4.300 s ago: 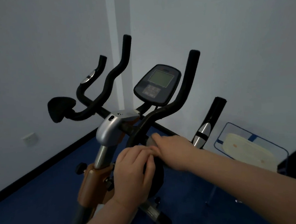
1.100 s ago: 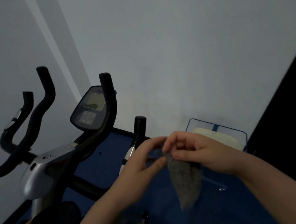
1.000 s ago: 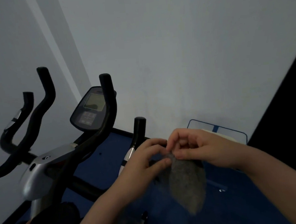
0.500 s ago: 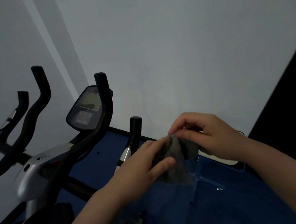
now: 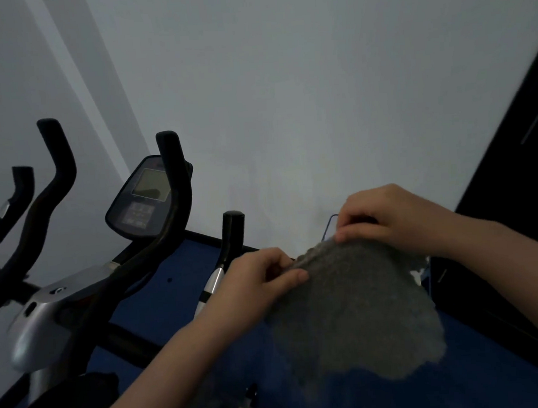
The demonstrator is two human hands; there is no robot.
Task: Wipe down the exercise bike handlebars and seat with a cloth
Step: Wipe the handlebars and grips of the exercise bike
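Both hands hold the grey cloth (image 5: 354,309) spread out in the air, right of the bike & not touching it. Left hand (image 5: 260,284) pinches the cloth's top-left edge btwn thumb & curled fingers; right hand (image 5: 393,217) pinches the top-right edge, fingers bent. Cloth hangs open below them over the blue floor (image 5: 174,287). Black handlebars (image 5: 174,191) stand to the left w/ the console (image 5: 143,196) just behind the nearer upright bar. White wall (image 5: 317,89) behind.

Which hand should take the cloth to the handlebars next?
Left, probably. The left hand already pinches the grey cloth and sits nearest the handlebars; the right hand holds its far edge.
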